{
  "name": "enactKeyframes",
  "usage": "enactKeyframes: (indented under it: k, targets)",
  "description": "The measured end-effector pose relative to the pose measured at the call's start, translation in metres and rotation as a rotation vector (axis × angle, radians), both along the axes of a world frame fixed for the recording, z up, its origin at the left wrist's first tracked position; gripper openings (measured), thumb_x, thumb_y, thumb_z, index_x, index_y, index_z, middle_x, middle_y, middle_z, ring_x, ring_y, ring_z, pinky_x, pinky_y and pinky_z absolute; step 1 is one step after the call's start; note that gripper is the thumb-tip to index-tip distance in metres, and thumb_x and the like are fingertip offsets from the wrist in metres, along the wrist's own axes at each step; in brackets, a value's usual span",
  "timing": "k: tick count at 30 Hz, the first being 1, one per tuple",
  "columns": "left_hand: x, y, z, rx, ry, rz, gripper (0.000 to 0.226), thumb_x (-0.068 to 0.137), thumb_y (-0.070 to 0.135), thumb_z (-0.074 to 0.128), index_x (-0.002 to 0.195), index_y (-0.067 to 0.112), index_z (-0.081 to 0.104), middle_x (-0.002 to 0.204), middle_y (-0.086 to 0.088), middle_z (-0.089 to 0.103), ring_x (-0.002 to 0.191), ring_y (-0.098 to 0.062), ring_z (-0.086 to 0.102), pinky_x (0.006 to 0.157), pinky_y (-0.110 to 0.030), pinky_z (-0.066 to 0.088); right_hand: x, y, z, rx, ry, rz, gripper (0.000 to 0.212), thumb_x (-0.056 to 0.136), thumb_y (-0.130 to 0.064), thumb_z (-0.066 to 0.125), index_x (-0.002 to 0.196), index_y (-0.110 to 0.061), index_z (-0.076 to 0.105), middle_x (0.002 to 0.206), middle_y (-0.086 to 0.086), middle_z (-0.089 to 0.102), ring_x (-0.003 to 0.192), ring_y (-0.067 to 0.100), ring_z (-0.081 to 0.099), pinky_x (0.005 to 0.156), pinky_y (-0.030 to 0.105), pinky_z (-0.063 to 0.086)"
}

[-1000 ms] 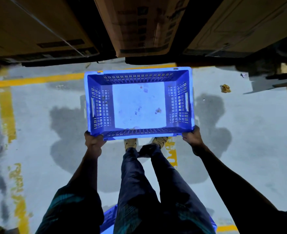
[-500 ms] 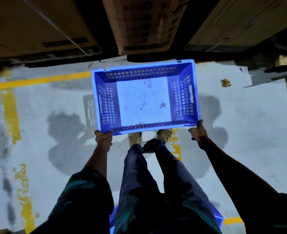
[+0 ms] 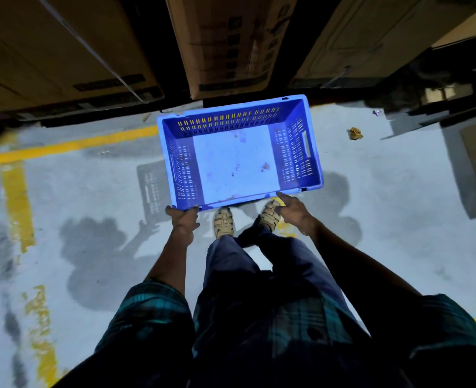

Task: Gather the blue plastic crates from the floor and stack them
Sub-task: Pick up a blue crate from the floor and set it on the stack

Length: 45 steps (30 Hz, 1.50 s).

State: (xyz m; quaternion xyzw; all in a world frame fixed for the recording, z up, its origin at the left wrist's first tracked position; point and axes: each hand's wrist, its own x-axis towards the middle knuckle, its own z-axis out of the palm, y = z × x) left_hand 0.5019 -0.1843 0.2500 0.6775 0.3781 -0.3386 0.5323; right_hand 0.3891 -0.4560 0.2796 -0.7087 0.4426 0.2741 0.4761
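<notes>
A blue plastic crate with slotted walls and a pale, stained floor hangs empty above the concrete, turned slightly askew. My left hand grips its near left corner from below the rim. My right hand sits at the near right part of the rim with fingers stretched out, its fingertips just touching the edge. The crate's shadow falls on the floor to its left. My sandalled feet stand right under the crate's near edge.
Large cardboard boxes line the far side, just beyond the crate. Yellow painted lines cross the grey floor on the left. A crumpled brown scrap lies to the right, with a dark pallet-like shape behind it.
The crate has moved away from me toward the boxes and twisted. My right hand has let go of the corner and now only touches the rim; the left still grips.
</notes>
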Motion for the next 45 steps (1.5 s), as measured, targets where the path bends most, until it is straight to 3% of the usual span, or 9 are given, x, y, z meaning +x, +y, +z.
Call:
enactKeyframes:
  k: [5,9,18,25,30,36,40,43,45]
  targets:
    - [0.002,0.015,0.018,-0.154,0.004,0.08,0.05,0.093,0.009,0.061,0.122,0.013,0.02,0.119,-0.013,0.051,0.102,-0.028,0.06,0.095,-0.055,0.051,-0.003,0.004,0.022,0.25,-0.097,-0.228,0.039,0.095,-0.012,0.054,0.134,-0.013,0.054,0.117,0.005,0.051,0.086,0.013,0.052,0.069,0.023,0.041]
    - [0.01,0.003,0.05,-0.256,-0.021,0.063,0.032,0.097,0.016,0.057,0.123,0.012,0.038,0.115,-0.012,0.053,0.097,-0.027,0.062,0.081,-0.048,0.054,-0.003,0.006,0.038,0.367,-0.113,-0.334,0.026,0.071,-0.021,0.067,0.096,-0.02,0.059,0.065,-0.006,0.068,0.053,0.01,0.06,0.052,0.02,0.044]
    - [-0.019,-0.026,0.082,-0.226,-0.069,0.192,0.015,0.1,0.018,0.05,0.113,0.01,0.05,0.095,-0.008,0.056,0.082,-0.024,0.059,0.088,-0.049,0.05,0.008,-0.037,0.052,0.173,-0.134,-0.063,0.031,0.096,-0.015,0.059,0.127,-0.017,0.06,0.111,0.007,0.062,0.094,0.028,0.065,0.082,0.042,0.055]
    - [-0.06,-0.05,0.088,-0.118,-0.091,0.22,0.022,0.101,0.02,0.05,0.12,0.008,0.052,0.113,-0.013,0.056,0.1,-0.029,0.057,0.084,-0.044,0.047,0.015,-0.088,0.043,0.107,-0.159,0.011,0.034,0.095,-0.013,0.058,0.129,-0.015,0.058,0.1,0.008,0.059,0.067,0.016,0.05,0.053,0.028,0.04]
    - [-0.064,-0.068,0.058,-0.07,-0.113,0.214,0.032,0.099,0.019,0.055,0.129,0.009,0.05,0.113,-0.012,0.054,0.092,-0.028,0.057,0.084,-0.044,0.045,0.022,-0.111,-0.006,-0.011,-0.066,-0.061,0.01,0.091,-0.011,0.06,0.097,-0.011,0.052,0.086,0.008,0.038,0.075,0.023,0.033,0.093,0.041,0.05]
    - [-0.059,-0.073,0.023,-0.058,-0.111,0.314,0.047,0.095,0.022,0.061,0.137,0.014,0.042,0.128,-0.005,0.05,0.11,-0.027,0.048,0.097,-0.051,0.046,0.008,-0.125,-0.03,-0.032,-0.046,0.054,0.057,0.095,-0.032,0.049,0.145,-0.007,0.036,0.122,0.008,0.035,0.106,0.019,0.034,0.079,0.025,0.037]
    - [-0.047,-0.064,-0.002,-0.094,-0.116,0.35,0.059,0.096,0.026,0.058,0.149,0.023,0.031,0.146,-0.008,0.046,0.131,-0.028,0.048,0.094,-0.05,0.051,0.013,-0.136,-0.056,-0.267,0.136,0.435,0.04,0.092,-0.044,0.054,0.126,-0.022,0.055,0.129,0.001,0.066,0.114,0.014,0.063,0.059,0.015,0.037]
    - [-0.044,-0.07,-0.008,-0.069,-0.115,0.335,0.047,0.096,0.022,0.053,0.14,0.012,0.043,0.143,-0.013,0.048,0.126,-0.031,0.051,0.085,-0.044,0.053,0.018,-0.151,-0.097,-0.32,-0.036,-0.01,0.033,0.083,-0.028,0.057,0.115,-0.025,0.06,0.124,0.004,0.065,0.109,0.024,0.065,0.087,0.034,0.056]
    - [-0.047,-0.082,-0.001,-0.054,-0.122,0.303,0.049,0.097,0.016,0.051,0.144,0.014,0.04,0.139,-0.008,0.051,0.121,-0.03,0.053,0.086,-0.041,0.049,0.01,-0.149,-0.083,-0.361,-0.033,-0.166,0.027,0.077,-0.009,0.057,0.1,-0.024,0.062,0.106,0.005,0.06,0.086,0.033,0.069,0.078,0.045,0.062]
